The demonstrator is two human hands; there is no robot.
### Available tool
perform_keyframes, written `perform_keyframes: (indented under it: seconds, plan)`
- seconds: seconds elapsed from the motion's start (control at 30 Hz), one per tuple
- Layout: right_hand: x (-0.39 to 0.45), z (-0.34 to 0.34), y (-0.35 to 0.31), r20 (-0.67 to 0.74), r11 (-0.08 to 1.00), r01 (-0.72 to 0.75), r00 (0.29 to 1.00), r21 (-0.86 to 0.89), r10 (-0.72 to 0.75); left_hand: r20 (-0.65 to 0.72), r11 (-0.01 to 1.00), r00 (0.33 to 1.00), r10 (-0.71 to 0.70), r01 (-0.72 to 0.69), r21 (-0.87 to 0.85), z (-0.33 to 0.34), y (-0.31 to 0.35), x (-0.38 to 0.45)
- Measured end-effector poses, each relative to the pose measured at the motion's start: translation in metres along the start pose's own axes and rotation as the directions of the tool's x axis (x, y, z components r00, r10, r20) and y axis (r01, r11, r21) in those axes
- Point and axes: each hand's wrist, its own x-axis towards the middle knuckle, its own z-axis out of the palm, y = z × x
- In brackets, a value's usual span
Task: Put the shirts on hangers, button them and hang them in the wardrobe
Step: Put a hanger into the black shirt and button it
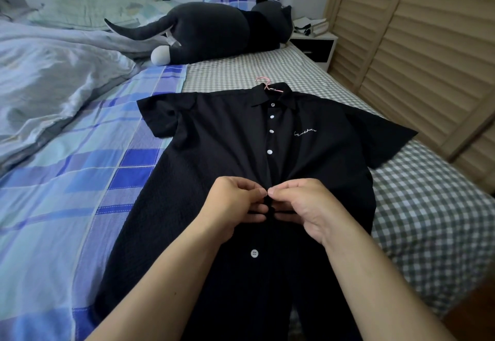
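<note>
A black short-sleeved shirt with white buttons lies flat on the bed, collar away from me. A pink hanger sits inside it, only its hook showing above the collar. Several upper buttons look fastened. My left hand and my right hand meet at the placket in the middle of the shirt, each pinching the fabric edge between thumb and fingers. The button between them is hidden by my fingers. One white button shows below my hands.
The bed has a checked sheet on the right and a blue plaid cover on the left, with a crumpled duvet. A large dark plush cat lies behind the shirt. Louvered wardrobe doors stand at the right, beside a nightstand.
</note>
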Motion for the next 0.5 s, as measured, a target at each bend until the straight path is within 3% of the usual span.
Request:
perform_keyframes:
  seconds: [0.23,0.5]
  plan:
    - [-0.004,-0.002,0.005,0.047,0.997,0.003,0.999,0.074,-0.006,-0.025,0.997,0.999,0.033,-0.031,0.075,0.002,-0.002,0.001]
    - [-0.003,0.011,0.008,-0.004,0.994,0.095,0.995,-0.051,-0.096,0.010,0.997,1.000,-0.014,0.014,0.078,-0.005,0.002,0.004]
